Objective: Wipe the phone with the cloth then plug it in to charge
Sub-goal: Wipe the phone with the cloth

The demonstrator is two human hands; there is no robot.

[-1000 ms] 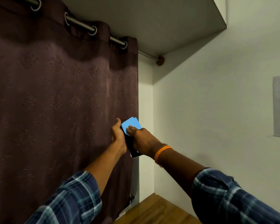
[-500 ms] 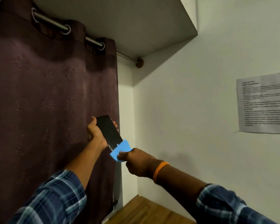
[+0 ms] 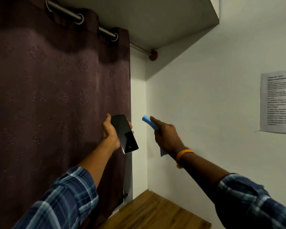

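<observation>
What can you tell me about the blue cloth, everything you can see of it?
The blue cloth looks soft and thin, bunched into a roll. The right hand grips it: one rounded end sticks out above the fingers, and a small corner shows below the hand near the wrist. Its middle is hidden inside the fist. It is held in the air in front of the white wall, apart from the phone in the left hand.
</observation>
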